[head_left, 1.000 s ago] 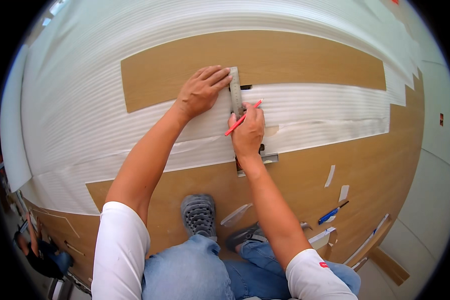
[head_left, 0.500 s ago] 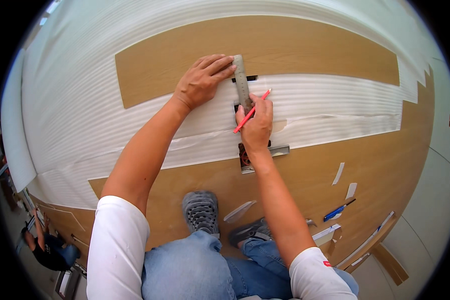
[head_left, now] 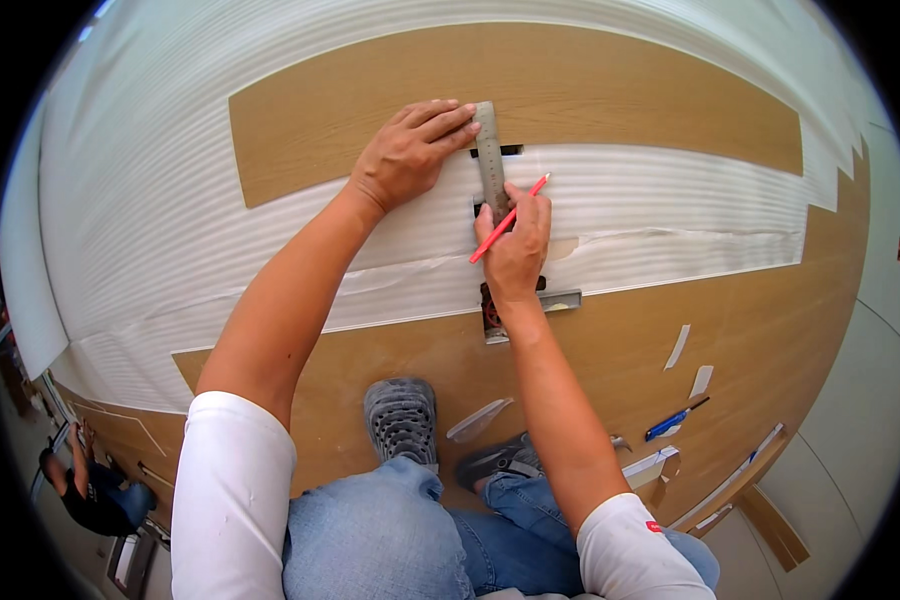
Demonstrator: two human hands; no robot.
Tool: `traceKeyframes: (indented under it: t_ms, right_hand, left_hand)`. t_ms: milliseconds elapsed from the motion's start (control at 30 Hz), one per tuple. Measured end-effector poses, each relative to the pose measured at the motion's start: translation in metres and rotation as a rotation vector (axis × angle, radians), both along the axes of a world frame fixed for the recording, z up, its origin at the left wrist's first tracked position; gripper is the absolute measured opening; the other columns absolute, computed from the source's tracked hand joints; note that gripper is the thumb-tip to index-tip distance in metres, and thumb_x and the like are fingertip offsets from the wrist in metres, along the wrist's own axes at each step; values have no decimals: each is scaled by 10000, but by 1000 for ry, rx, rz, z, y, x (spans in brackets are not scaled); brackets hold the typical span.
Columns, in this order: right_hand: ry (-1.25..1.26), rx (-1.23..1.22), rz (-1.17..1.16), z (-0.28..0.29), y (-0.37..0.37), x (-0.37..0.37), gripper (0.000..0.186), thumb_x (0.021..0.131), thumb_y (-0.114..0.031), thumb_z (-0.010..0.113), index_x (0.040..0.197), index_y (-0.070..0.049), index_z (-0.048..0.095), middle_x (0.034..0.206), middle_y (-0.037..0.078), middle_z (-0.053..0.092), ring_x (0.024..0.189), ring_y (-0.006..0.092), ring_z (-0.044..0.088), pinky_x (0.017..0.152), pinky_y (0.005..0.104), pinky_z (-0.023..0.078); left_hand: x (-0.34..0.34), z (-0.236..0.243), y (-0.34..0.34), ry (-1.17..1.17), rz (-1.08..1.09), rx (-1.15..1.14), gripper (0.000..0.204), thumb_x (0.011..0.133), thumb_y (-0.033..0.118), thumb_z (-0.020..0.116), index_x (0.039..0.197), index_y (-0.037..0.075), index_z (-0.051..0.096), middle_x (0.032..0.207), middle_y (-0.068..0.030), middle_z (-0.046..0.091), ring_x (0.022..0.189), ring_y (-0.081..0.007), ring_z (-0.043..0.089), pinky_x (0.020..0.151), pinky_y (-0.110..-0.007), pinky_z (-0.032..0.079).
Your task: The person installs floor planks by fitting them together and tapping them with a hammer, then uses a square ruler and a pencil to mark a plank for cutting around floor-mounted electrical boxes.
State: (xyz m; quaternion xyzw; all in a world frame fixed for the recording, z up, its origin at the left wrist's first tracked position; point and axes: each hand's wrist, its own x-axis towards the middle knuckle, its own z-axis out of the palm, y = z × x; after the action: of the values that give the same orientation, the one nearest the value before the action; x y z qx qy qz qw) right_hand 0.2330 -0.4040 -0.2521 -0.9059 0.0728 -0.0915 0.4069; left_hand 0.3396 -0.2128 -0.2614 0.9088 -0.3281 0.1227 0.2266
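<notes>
A grey steel ruler [head_left: 491, 165] lies across the near edge of a loose wood-look floor plank [head_left: 610, 85] and over the white foam underlay [head_left: 670, 190]. My left hand [head_left: 405, 155] holds the ruler's far end down with its fingertips; its thumb is hidden. Closed around a slanting red pencil [head_left: 510, 220], my right hand [head_left: 518, 245] also rests on the ruler's near part. The pencil's tip points up and right, off the plank. Just below that hand, a grey metal bar [head_left: 562, 300] lies at the laid floor's edge; whether it joins the ruler is hidden.
Dark openings [head_left: 492, 315] with metal parts interrupt the underlay and floor edge. Right of my feet on the laid flooring [head_left: 590, 370] lie a blue-handled cutter [head_left: 675, 418], a clear plastic piece [head_left: 480, 420] and white scraps [head_left: 678, 345]. Another person [head_left: 95, 490] crouches far left.
The view has shifted slightly, so plank and ruler sit a little higher in the picture. Both hands keep their places on the ruler, and the pencil stays in my right hand.
</notes>
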Motion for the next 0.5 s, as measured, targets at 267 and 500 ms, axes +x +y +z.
traceKeyframes:
  t_ms: [267,500]
  right_hand:
    - [7,21,-7,0,1,0,410,828,-81,785,1218,-13,675,1040,152,584,951,350,605,838,454,512]
    - [-12,9,-6,-1,1,1,397,836,-95,782,1210,-12,678,1034,154,585,952,354,596,838,459,506]
  left_hand:
    - [0,-1,-1,-16,5,11,438,904,11,668,1320,127,737,1431,-29,671,1325,-260,609,1116,-407,504]
    - [0,0,-1,-7,9,29,437,916,32,675,1339,128,725,1446,-25,661,1328,-258,606,1118,-404,500]
